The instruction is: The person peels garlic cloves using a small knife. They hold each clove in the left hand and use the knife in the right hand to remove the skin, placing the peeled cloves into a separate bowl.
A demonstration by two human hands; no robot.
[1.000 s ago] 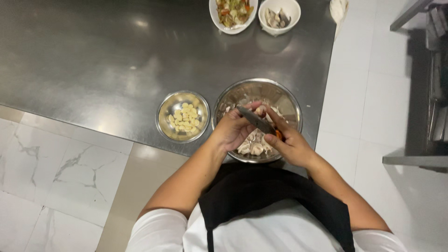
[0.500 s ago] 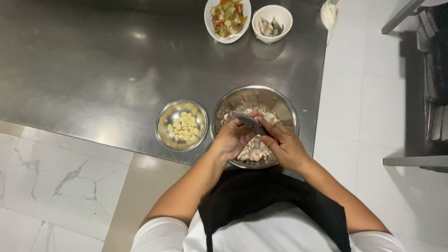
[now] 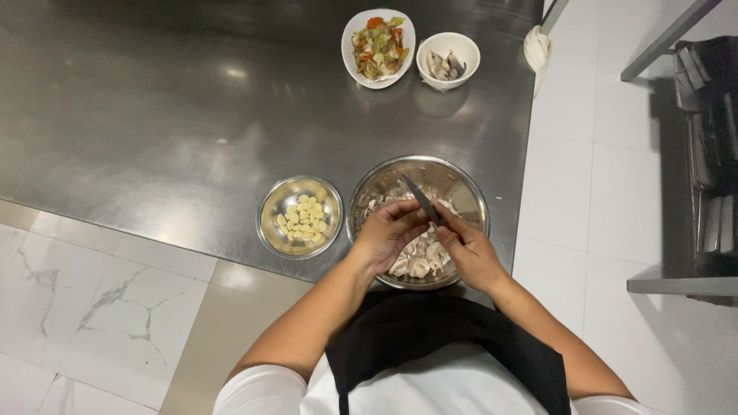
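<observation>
My right hand [image 3: 470,250] grips a knife [image 3: 421,200], blade angled up over the large steel bowl [image 3: 469,192] of pale cut pieces. My left hand [image 3: 387,234] is closed around one piece beside the blade. A smaller bowl of garlic cloves [image 3: 300,217] sits just left on the steel tabletop [image 3: 154,115].

Both my forearms angled inward; left hand [image 3: 388,234] curled shut, right hand [image 3: 470,250] closed in a grip, knuckles nearly touching.
</observation>
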